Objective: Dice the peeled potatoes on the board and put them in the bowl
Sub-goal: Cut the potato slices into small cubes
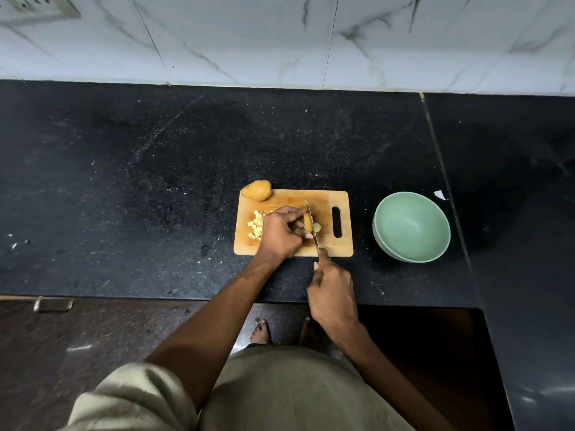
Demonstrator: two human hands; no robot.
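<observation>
A wooden cutting board (342, 247) lies on the black counter. On it my left hand (281, 231) grips a piece of potato (308, 221) with curled fingers. My right hand (333, 293) holds a knife (312, 227) by its handle, the blade resting against the right face of that piece. A small slice (317, 227) lies just right of the blade. A pile of diced potato (255, 223) sits on the board's left part, partly hidden by my left hand. A whole potato (257, 190) rests at the board's far left corner. A green bowl (411, 227), empty, stands right of the board.
The black counter (155, 181) runs wide to the left and behind the board, up to a marble-tiled wall (280, 38). A small white scrap (440, 195) lies behind the bowl. The counter's front edge is just below my right hand.
</observation>
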